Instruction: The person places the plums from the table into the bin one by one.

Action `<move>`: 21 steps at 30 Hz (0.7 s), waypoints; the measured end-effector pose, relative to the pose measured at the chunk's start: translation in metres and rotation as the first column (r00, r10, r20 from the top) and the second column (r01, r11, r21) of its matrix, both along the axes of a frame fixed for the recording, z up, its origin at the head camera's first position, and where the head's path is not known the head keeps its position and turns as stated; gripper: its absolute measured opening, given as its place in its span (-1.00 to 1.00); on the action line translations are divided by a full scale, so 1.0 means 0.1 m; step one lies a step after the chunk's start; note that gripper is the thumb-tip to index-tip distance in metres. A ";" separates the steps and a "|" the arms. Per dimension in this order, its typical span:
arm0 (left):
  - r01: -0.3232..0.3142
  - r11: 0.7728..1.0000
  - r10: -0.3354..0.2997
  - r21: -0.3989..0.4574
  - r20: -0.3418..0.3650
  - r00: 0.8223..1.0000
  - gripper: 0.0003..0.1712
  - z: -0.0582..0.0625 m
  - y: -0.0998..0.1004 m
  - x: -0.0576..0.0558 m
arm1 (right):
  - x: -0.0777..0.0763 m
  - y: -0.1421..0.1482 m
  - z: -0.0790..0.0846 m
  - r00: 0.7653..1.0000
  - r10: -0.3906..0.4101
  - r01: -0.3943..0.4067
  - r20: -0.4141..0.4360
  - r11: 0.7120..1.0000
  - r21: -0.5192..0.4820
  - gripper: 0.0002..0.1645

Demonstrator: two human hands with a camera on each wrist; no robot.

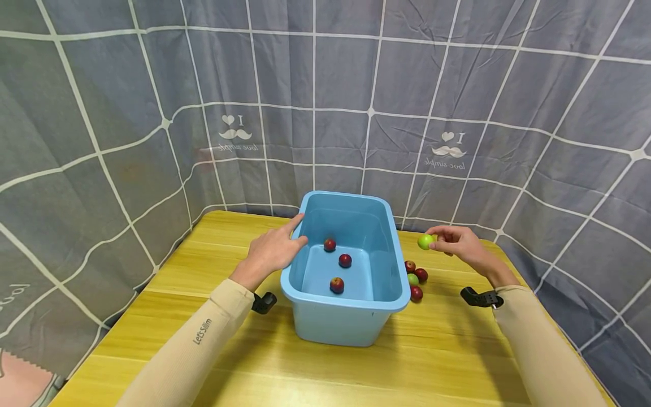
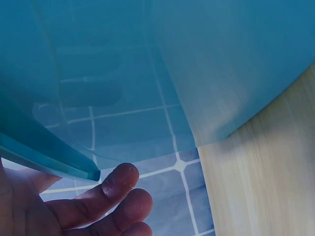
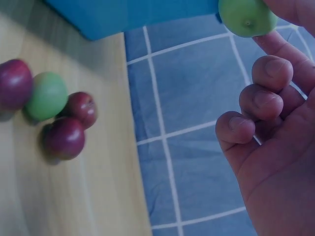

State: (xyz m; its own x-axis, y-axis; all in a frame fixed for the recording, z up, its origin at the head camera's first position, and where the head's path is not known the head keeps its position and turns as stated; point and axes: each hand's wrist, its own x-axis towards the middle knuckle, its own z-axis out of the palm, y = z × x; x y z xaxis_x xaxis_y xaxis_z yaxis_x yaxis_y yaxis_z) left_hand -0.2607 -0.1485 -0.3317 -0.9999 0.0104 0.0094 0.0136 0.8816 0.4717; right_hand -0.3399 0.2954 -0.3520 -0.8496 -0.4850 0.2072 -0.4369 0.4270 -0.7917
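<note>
Your left hand is on the left rim of the blue bin, clamped on it: thumb over the inner edge, index finger laid along the lip, other fingers outside, below the rim in the left wrist view. Your right hand is out right of the bin, thumb and index together on a green fruit, its other fingers bent in toward the palm. That fruit is to the right of the bin, up off the table and apart from the bin wall.

Inside the bin, on the floor, you have three red fruits, spaced apart: one toward the far left, one about mid-floor, one nearer your side. Just outside the bin's right wall, a bunch of four: three dark red pieces and a second green one among them, close together or touching.

Bin stands upright on the wooden table. Behind it and to both sides, grey curtain with white grid lines. Beige sleeves on both your arms, left and right of the bin; a black wrist device at each cuff.
</note>
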 end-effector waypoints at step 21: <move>-0.009 1.000 0.009 -0.005 0.006 1.000 -0.21 -0.02 0.01 -0.01 | -0.08 -0.48 0.66 0.998 0.046 -0.040 -0.044 0.992 0.123 -0.69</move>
